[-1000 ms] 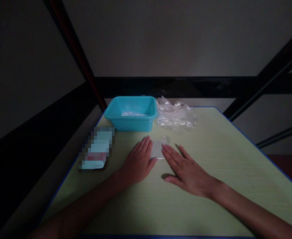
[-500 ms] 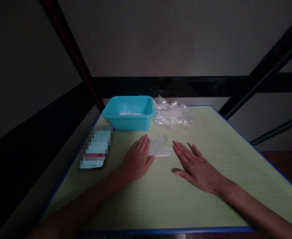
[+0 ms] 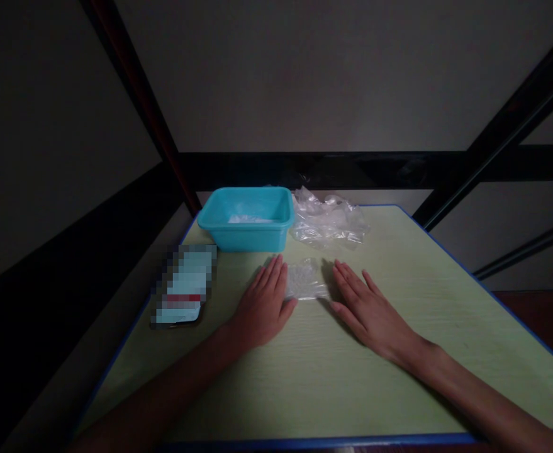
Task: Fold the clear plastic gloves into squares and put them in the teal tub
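- Currently my left hand is open, palm down, fingers straight and together, on the left edge of a small clear plastic piece; bag or sheet, can't tell.
- My right hand is open too, fingers extended, palm down, just right of that plastic, gripping nothing; dark shadow by the fingertips, contact with the table unclear.
- Plastic piece lies flattish, a bit wrinkled, between my hands on the pale green table, blue edging.
- Beyond my left hand: turquoise tub, something white inside.
- Crumpled clear plastic right beside the tub.
- Pixelated phone-like device near the table's left edge.
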{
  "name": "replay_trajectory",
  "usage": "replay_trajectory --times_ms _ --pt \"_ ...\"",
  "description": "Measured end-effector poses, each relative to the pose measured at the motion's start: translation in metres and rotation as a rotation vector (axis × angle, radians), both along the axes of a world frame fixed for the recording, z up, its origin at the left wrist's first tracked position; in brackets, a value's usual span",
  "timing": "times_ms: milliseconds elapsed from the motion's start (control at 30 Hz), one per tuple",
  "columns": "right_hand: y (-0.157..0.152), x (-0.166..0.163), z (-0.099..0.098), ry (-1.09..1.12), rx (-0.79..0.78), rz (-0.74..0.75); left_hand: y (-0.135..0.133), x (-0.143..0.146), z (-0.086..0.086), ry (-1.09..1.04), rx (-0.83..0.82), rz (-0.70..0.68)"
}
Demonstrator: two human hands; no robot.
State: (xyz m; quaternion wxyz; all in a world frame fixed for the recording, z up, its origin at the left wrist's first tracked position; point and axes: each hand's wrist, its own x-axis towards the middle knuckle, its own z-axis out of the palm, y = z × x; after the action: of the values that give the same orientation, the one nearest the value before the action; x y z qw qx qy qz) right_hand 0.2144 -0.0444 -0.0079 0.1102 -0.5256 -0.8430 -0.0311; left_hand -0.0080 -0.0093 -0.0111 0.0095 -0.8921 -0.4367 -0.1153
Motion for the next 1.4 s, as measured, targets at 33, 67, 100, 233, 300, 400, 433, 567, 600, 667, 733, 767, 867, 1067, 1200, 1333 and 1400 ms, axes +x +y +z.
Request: replay_trajectory --times_ms 33,67,100,233,300,400,433,567,600,667,733,767,867,1067,1200,1333,1400 --pt "0.005 -0.008 0.006 0.002 -0.015 0.019 0.0 0.002 0.002 -0.009 0.013 0.004" --pt "0.011 -0.016 0.012 -0.006 -0.027 0.049 -0.001 0.005 0.003 -0.016 0.024 0.005" --pt "0.017 -0.024 0.017 -0.011 -0.032 0.069 -0.001 0.008 0.004 -0.023 0.031 0.005" --pt "0.037 -0.047 0.02 -0.021 -0.064 0.103 -0.002 0.022 0.0 -0.039 0.007 0.024" --pt "0.041 -0.051 0.014 -0.01 -0.083 0.102 -0.003 0.028 -0.003 -0.029 -0.022 0.034" --pt "0.042 -0.052 0.004 0.004 -0.099 0.082 -0.005 0.033 -0.005 -0.008 -0.05 0.039" --pt "0.041 -0.051 0.002 0.002 -0.105 0.075 -0.006 0.034 -0.005 -0.003 -0.056 0.043" --pt "0.04 -0.051 0.001 -0.048 -0.121 0.063 -0.006 0.033 -0.005 -0.001 -0.071 0.06" --pt "0.04 -0.051 0.001 -0.064 -0.12 0.061 -0.006 0.033 -0.005 -0.004 -0.067 0.059" --pt "0.04 -0.051 0.0 -0.092 -0.11 0.057 -0.006 0.032 -0.006 -0.006 -0.058 0.055" --pt "0.041 -0.051 -0.001 -0.115 -0.097 0.057 -0.006 0.032 -0.005 0.0 -0.059 0.05" --pt "0.041 -0.051 -0.002 -0.124 -0.091 0.057 -0.006 0.033 -0.005 0.005 -0.062 0.05" --pt "0.041 -0.051 -0.004 -0.131 -0.082 0.055 -0.007 0.033 -0.002 0.031 -0.08 0.07" --pt "0.04 -0.052 -0.005 -0.127 -0.088 0.028 -0.009 0.03 -0.001 0.055 -0.064 0.104" --pt "0.04 -0.053 -0.003 -0.14 -0.104 0.018 -0.009 0.024 -0.003 0.04 -0.049 0.121" --pt "0.04 -0.052 -0.003 -0.14 -0.103 0.017 -0.008 0.019 -0.005 0.016 -0.02 0.116" --pt "0.039 -0.052 -0.004 -0.131 -0.092 0.02 -0.007 0.016 -0.006 0.009 -0.004 0.118"
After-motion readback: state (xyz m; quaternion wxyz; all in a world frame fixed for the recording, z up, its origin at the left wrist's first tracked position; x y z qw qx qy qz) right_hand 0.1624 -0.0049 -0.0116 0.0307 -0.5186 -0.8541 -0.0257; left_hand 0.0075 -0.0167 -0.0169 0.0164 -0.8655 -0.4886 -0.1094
